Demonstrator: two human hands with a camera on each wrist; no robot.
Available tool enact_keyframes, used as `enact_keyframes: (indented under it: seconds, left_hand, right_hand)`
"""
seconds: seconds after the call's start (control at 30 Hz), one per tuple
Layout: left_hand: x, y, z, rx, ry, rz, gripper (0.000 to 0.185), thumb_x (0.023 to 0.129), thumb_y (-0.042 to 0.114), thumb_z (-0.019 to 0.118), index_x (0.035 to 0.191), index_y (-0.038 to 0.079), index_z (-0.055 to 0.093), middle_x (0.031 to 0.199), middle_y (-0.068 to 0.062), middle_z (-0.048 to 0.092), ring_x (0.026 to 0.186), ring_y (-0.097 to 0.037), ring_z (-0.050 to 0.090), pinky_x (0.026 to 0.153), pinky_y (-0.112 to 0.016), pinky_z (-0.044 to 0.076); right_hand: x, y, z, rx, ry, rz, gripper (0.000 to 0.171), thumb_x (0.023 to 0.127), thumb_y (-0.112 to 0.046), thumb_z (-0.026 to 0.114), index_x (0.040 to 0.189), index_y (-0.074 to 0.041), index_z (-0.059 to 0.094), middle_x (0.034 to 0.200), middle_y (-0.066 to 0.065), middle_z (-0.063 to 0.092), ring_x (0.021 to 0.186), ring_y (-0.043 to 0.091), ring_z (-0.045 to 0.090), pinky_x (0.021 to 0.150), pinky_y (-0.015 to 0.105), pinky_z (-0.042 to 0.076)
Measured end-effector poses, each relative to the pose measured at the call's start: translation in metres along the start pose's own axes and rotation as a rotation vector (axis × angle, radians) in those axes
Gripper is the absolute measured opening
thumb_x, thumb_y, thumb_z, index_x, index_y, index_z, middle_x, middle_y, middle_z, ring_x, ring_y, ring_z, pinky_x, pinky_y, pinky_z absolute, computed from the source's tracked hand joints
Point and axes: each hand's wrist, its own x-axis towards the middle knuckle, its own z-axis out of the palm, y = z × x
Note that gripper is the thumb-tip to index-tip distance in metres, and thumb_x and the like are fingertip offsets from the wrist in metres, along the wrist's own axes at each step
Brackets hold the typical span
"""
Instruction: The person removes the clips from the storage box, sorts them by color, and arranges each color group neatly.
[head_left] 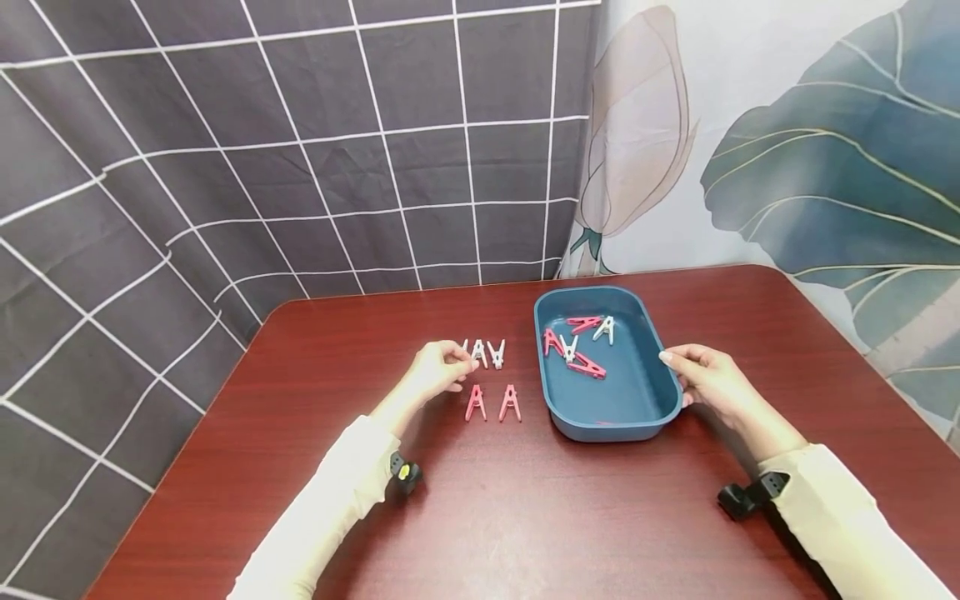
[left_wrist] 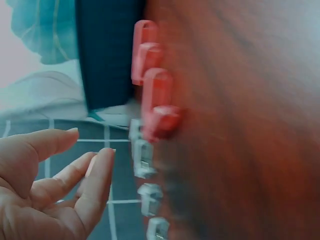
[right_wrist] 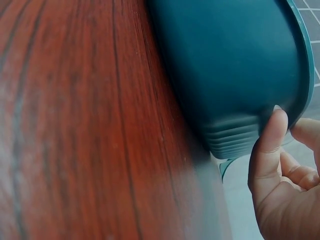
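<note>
Three white clothespins (head_left: 480, 352) stand in a row on the red-brown table (head_left: 525, 517), with two pink clothespins (head_left: 492, 402) just in front of them. My left hand (head_left: 459, 362) hovers at the left end of the white row, fingers loosely spread and holding nothing. In the left wrist view the left hand (left_wrist: 92, 147) sits just short of the white clothespins (left_wrist: 142, 157), with the pink clothespins (left_wrist: 156, 100) beyond. A blue tray (head_left: 660, 392) holds several pink and white clothespins (head_left: 579, 346). My right hand (head_left: 672, 368) grips its right rim, the thumb (right_wrist: 267, 145) pressed on the blue tray's (right_wrist: 225, 65) outer wall.
A grey grid-patterned cloth (head_left: 225, 167) and a leaf-print cloth (head_left: 787, 150) hang behind the table. The table's far edge runs close behind the tray. Black wrist mounts (head_left: 742, 497) sit on both cream sleeves.
</note>
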Motion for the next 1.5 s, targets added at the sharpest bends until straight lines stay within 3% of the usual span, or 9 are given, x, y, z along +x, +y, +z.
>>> enact_keyframes:
  seconds: [0.1,0.23,0.4,0.53,0.63,0.9,1.07,1.3,1.5]
  left_hand:
    - [0.003,0.013,0.003,-0.054,0.008,0.064,0.021,0.087,0.005,0.065,0.101,-0.01,0.062,0.095,-0.031,0.065,0.083,-0.04,0.065,0.068,-0.037,0.058]
    - [0.009,0.029,0.01,-0.032,-0.017,0.178,0.019,0.086,0.006,0.065,0.1,-0.008,0.063,0.093,-0.028,0.066,0.081,-0.043,0.065,0.07,-0.046,0.057]
    - [0.017,0.045,0.021,0.031,-0.07,0.292,0.02,0.085,0.008,0.066,0.1,-0.005,0.065,0.089,-0.019,0.069,0.077,-0.035,0.065,0.067,-0.04,0.056]
    - [0.021,0.056,0.033,0.034,-0.099,0.339,0.021,0.085,0.008,0.067,0.101,-0.006,0.064,0.091,-0.02,0.068,0.077,-0.03,0.066,0.068,-0.035,0.056]
    - [0.024,0.064,0.045,0.09,-0.116,0.38,0.019,0.085,0.009,0.067,0.1,-0.002,0.066,0.092,-0.017,0.069,0.078,-0.023,0.066,0.07,-0.025,0.054]
    - [0.031,0.079,0.075,0.261,-0.26,0.44,0.021,0.087,0.01,0.066,0.105,0.0,0.064,0.1,-0.013,0.067,0.089,-0.02,0.063,0.076,-0.02,0.05]
    - [0.039,0.083,0.09,0.402,-0.353,0.501,0.025,0.086,0.009,0.065,0.108,-0.002,0.064,0.108,-0.017,0.066,0.097,-0.024,0.062,0.083,-0.024,0.05]
    - [0.047,0.081,0.107,0.596,-0.36,0.565,0.022,0.086,0.01,0.066,0.106,0.003,0.065,0.107,-0.012,0.067,0.098,-0.021,0.059,0.087,-0.025,0.047]
    - [0.05,0.081,0.119,0.682,-0.38,0.535,0.026,0.087,0.014,0.068,0.111,0.006,0.066,0.111,-0.007,0.066,0.102,-0.017,0.061,0.09,-0.023,0.047]
  right_hand:
    - [-0.001,-0.001,-0.001,0.0,0.001,-0.002,0.007,0.096,-0.023,0.056,0.09,-0.027,0.06,0.066,-0.007,0.055,0.054,0.007,0.052,0.048,0.022,0.049]
    - [-0.002,0.0,-0.001,0.003,0.008,-0.017,0.005,0.096,-0.022,0.057,0.092,-0.024,0.059,0.067,-0.007,0.056,0.053,0.007,0.052,0.048,0.022,0.049]
    - [-0.001,0.001,0.002,-0.002,0.037,-0.042,0.002,0.095,-0.019,0.057,0.097,-0.019,0.057,0.068,-0.008,0.056,0.054,0.007,0.05,0.048,0.021,0.047]
    - [0.001,0.0,0.003,-0.035,0.045,-0.05,0.019,0.096,-0.02,0.057,0.107,-0.005,0.054,0.069,-0.01,0.056,0.055,0.007,0.05,0.048,0.021,0.047]
    - [0.002,0.0,0.004,-0.04,0.046,-0.047,0.023,0.096,-0.02,0.056,0.108,-0.001,0.052,0.069,-0.01,0.056,0.055,0.007,0.05,0.048,0.021,0.047]
    - [0.002,-0.002,0.005,-0.048,0.046,-0.047,0.037,0.096,-0.017,0.055,0.117,0.012,0.046,0.07,-0.011,0.057,0.053,0.007,0.05,0.047,0.022,0.047]
    - [0.002,0.0,0.004,-0.038,0.059,-0.031,0.034,0.096,-0.017,0.055,0.116,0.009,0.047,0.069,-0.01,0.056,0.053,0.007,0.049,0.046,0.021,0.046]
    - [0.002,0.001,0.005,-0.032,0.058,-0.045,0.036,0.096,-0.017,0.056,0.116,0.011,0.047,0.07,-0.011,0.058,0.052,0.007,0.05,0.046,0.022,0.046]
    - [0.0,0.001,0.005,-0.013,0.063,-0.084,0.04,0.093,-0.025,0.062,0.111,0.009,0.052,0.07,-0.008,0.06,0.052,0.008,0.052,0.046,0.022,0.047]
